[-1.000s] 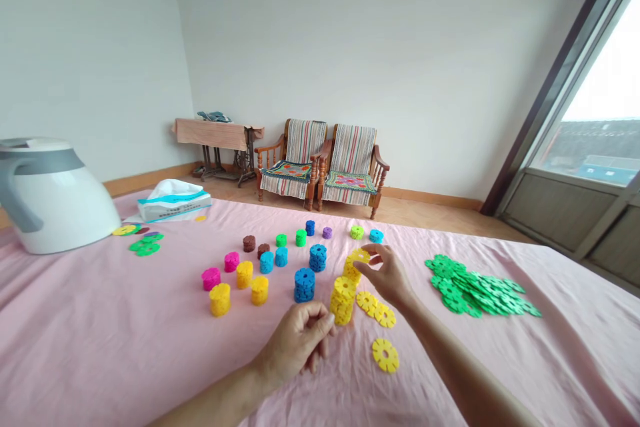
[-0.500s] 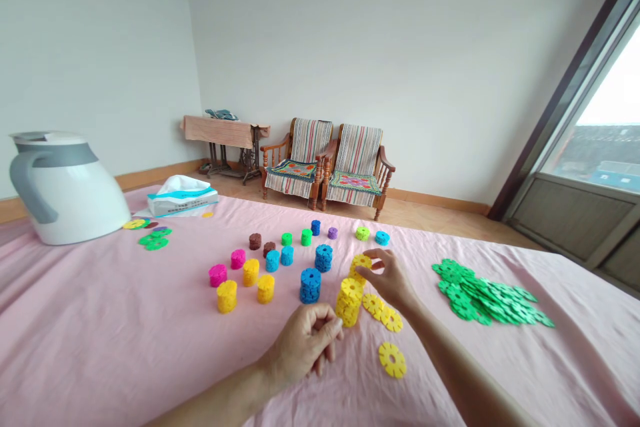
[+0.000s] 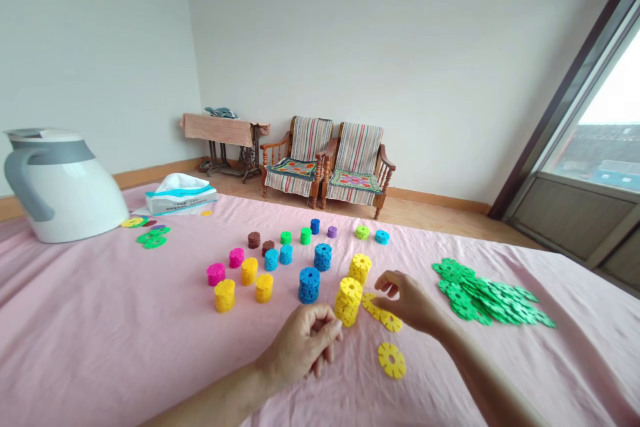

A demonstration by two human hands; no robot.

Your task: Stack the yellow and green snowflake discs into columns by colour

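My right hand (image 3: 410,301) hovers over the loose yellow notched discs (image 3: 391,321), thumb and fingers apart, with nothing between them. Just left of it stand two stacks of yellow discs: a nearer, taller stack (image 3: 347,307) and one behind it (image 3: 359,268). My left hand (image 3: 306,340) is loosely curled, thumb against the fingers, beside the base of the nearer stack; no disc shows in it. Closer to me a single yellow disc (image 3: 391,360) lies flat. Two blue stacks, one nearer (image 3: 309,285) and one farther (image 3: 323,257), are left of the yellow ones.
A heap of green discs (image 3: 490,297) lies to the right on the pink cloth (image 3: 165,347). Small stacks of several colours, such as an orange-yellow stack (image 3: 225,296), stand left and behind. A white jug (image 3: 75,193) and a tissue box (image 3: 181,199) are at far left.
My right hand has let go of the rear yellow stack and moved right and towards me, over the loose discs. My left hand has stayed in place.
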